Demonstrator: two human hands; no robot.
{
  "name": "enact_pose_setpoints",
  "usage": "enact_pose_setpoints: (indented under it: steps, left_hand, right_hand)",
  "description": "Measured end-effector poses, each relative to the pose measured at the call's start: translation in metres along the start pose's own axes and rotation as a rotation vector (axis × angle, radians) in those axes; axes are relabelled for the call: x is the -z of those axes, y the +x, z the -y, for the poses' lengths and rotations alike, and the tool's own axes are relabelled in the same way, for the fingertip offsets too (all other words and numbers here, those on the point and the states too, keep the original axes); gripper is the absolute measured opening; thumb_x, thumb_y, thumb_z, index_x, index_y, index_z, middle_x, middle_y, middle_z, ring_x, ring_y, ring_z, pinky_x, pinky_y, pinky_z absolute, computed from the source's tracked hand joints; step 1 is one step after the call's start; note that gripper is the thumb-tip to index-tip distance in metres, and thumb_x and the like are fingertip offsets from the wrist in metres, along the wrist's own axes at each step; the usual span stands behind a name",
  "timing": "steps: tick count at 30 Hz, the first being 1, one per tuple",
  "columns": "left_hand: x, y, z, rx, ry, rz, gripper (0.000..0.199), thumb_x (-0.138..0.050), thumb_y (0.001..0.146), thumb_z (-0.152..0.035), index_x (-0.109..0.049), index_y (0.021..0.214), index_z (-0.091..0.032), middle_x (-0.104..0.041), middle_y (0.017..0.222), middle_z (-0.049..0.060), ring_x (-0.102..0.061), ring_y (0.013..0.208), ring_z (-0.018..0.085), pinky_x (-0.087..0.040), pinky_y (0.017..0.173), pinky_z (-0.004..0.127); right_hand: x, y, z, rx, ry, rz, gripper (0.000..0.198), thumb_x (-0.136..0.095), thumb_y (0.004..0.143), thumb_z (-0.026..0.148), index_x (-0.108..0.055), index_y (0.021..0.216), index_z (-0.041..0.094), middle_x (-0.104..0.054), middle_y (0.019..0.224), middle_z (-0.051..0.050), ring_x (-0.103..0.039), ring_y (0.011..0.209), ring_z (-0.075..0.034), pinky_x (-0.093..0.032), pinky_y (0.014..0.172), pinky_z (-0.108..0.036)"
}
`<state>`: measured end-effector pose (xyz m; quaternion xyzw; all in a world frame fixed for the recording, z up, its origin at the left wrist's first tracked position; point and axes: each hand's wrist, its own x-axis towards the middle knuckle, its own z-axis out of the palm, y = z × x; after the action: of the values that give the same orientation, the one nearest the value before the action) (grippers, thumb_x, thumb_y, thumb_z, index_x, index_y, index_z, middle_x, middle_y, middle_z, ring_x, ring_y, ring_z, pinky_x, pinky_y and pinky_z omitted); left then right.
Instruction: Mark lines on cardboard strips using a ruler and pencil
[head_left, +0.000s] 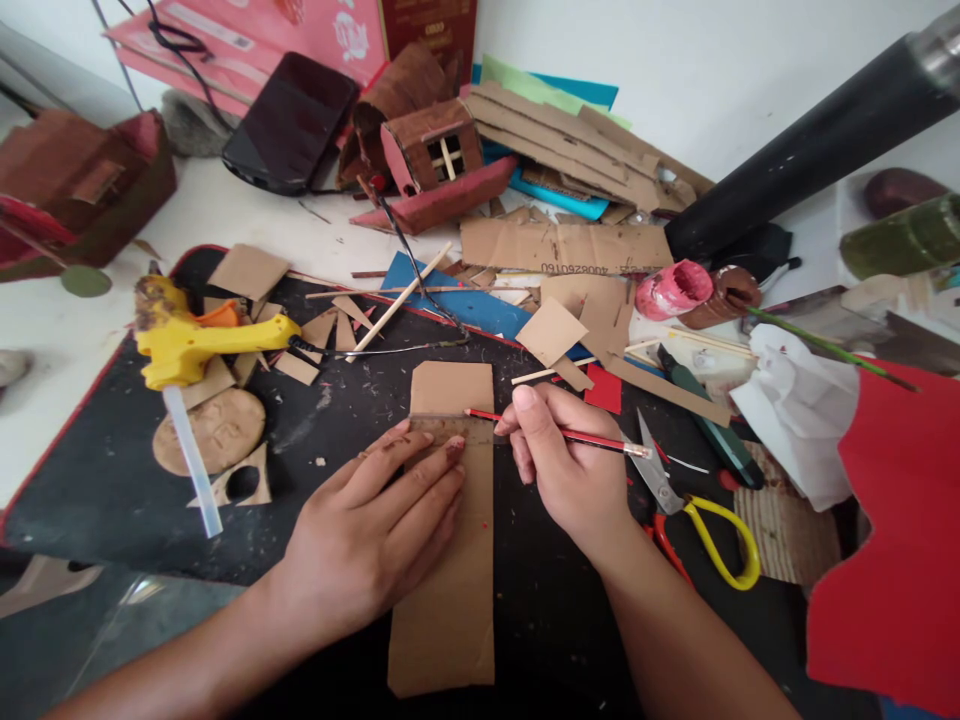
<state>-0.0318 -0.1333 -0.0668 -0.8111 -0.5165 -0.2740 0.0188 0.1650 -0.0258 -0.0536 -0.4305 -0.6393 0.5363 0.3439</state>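
Note:
A long strip of brown cardboard point(442, 645) lies on the black mat, running away from me. Across its upper part rests a thin, see-through straight strip point(450, 428) that looks like a ruler, partly covered by fingers. My left hand point(375, 510) lies flat over both, fingers stretched out and pressing down. In my right hand point(559, 450), a red and black pencil point(592, 440) is pinched, its tip touching the cardboard near the strip's upper edge. To the right of that hand are scissors point(667, 495) with one yellow and one red handle.
A yellow glue gun point(202, 335) with a glue stick lies at the left, beside a round clay-coloured face disc point(214, 430). Cardboard scraps point(555, 330), a green cutter point(709, 420) and red sheet point(892, 540) surround the work. Behind stand a phone point(292, 120) and cardboard boat point(435, 160).

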Motion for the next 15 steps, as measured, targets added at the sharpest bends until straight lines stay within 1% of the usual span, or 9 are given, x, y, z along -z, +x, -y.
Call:
enact_pose_setpoints:
  steps: [6,11,15]
  left_hand:
    - [0.0004,0.0003,0.0009,0.003,-0.008,0.001,0.019,-0.065,0.110,-0.016,-0.076,0.125,-0.014,-0.085,0.131,0.003,-0.080,0.119,0.027,-0.065,0.109,0.047]
    - [-0.0013,-0.0013,0.0009,0.004,-0.009,-0.013,0.019,-0.066,0.109,-0.015,-0.076,0.125,-0.013,-0.084,0.133,0.004,-0.079,0.120,0.027,-0.063,0.111,0.047]
    - [-0.0013,-0.0020,0.0019,-0.005,-0.011,0.000,0.019,-0.066,0.109,-0.015,-0.077,0.125,-0.013,-0.084,0.134,0.004,-0.079,0.121,0.027,-0.063,0.111,0.046]
  right_hand:
    - [-0.0004,-0.0010,-0.0001,-0.015,0.022,-0.013,0.045,-0.061,0.119,0.047,-0.073,0.083,0.022,-0.056,0.054,0.006,-0.054,0.044,-0.011,-0.039,0.045,-0.026]
    - [0.0009,-0.0027,-0.0064,-0.008,0.089,-0.088,0.044,-0.063,0.118,0.048,-0.075,0.084,0.022,-0.056,0.053,0.006,-0.052,0.041,-0.011,-0.040,0.042,-0.025]
    - [0.0028,-0.0006,-0.0086,-0.007,0.118,-0.150,0.048,-0.065,0.115,0.053,-0.072,0.079,0.022,-0.056,0.053,0.005,-0.049,0.039,-0.011,-0.041,0.040,-0.025]
